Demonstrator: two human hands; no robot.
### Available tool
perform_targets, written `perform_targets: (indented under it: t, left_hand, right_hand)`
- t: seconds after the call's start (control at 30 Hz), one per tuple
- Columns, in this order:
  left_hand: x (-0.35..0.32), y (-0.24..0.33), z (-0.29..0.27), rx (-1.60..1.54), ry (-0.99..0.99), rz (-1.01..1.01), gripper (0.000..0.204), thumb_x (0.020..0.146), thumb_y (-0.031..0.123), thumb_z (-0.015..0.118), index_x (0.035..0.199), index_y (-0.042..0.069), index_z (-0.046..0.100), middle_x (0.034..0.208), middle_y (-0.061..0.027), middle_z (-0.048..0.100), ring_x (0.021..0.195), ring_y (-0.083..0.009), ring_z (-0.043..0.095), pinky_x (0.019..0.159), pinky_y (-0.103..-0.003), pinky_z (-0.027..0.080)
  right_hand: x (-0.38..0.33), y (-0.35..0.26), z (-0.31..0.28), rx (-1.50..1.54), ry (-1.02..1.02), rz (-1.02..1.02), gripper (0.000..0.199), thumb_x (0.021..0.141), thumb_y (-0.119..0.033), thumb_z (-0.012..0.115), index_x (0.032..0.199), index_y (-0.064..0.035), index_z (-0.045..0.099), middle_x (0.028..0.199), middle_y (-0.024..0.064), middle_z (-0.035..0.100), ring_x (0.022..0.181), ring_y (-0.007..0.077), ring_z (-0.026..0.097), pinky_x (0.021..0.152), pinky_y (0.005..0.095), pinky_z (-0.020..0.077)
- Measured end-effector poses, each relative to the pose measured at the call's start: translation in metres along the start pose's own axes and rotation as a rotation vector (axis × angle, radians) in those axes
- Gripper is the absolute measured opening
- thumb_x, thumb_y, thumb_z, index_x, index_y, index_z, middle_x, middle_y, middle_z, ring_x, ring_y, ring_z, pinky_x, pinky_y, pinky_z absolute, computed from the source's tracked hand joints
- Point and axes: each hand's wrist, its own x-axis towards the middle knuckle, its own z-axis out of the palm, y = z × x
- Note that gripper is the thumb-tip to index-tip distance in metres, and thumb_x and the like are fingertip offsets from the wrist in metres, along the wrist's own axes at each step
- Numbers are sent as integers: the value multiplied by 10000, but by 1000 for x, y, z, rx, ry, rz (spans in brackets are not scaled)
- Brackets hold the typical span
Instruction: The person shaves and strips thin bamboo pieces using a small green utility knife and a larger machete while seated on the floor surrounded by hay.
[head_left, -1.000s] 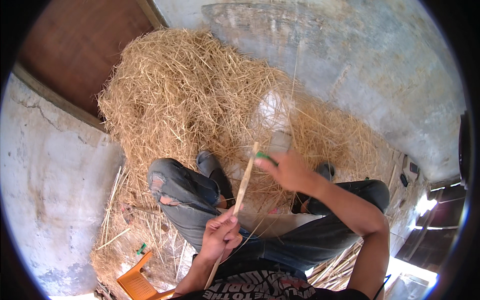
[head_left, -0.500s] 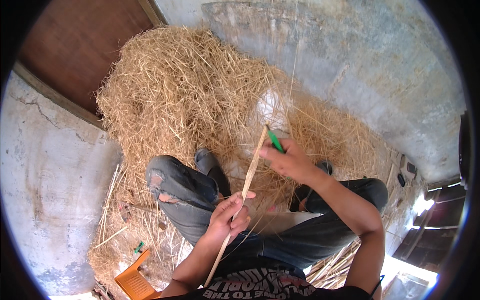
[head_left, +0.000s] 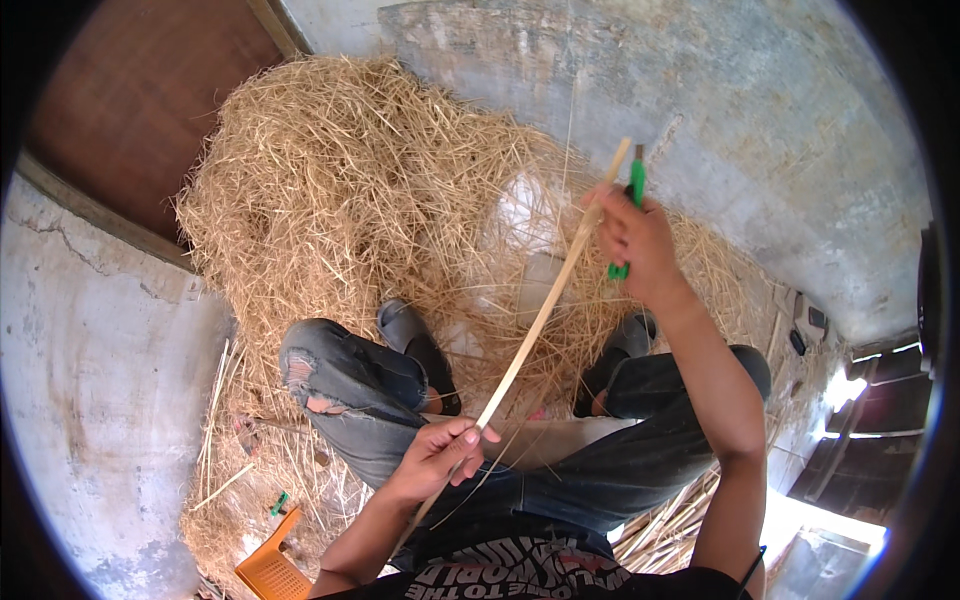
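Right hand (head_left: 635, 240) has shifted forward and rightward since the earlier frame, pale strip's (head_left: 539, 325) upper end swinging with it. It grips a green-handled tool (head_left: 638, 182) beside the strip; left hand (head_left: 440, 458) pinches lower down, presumably steadying it. Strip slants between hands. Beyond them, heaped straw (head_left: 320, 190); behind, black shirt (head_left: 520, 570) with pale lettering, creased.
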Motion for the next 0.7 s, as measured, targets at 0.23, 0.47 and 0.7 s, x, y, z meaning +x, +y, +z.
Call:
perform_targets:
  t: [0.23,0.47,0.7]
  left_hand:
    - [-40,10,-53,320,121,-63,246,1072,179,547,1063,0,715,708,-42,657,541,-52,522,490,-203,398]
    - [-48,28,-65,1021,771,447,167,996,102,637,1107,-9,693,859,-96,697,715,-180,643,672,-285,507]
    - [-30,-6,12,379,442,506,443,994,220,644,1333,-52,559,1233,-194,656,1063,-318,679,840,-385,542]
  right_hand:
    - [17,-48,-35,105,161,-233,299,1019,-289,636,1067,3,683,571,-88,300,459,47,294,453,250,237]
    - [14,-57,-47,186,143,-264,344,1052,-321,594,1179,-2,607,572,-80,296,461,51,285,478,248,259]
    - [14,-34,-28,496,188,-147,297,1047,-363,597,1129,-77,596,589,-85,315,482,50,310,492,241,281]
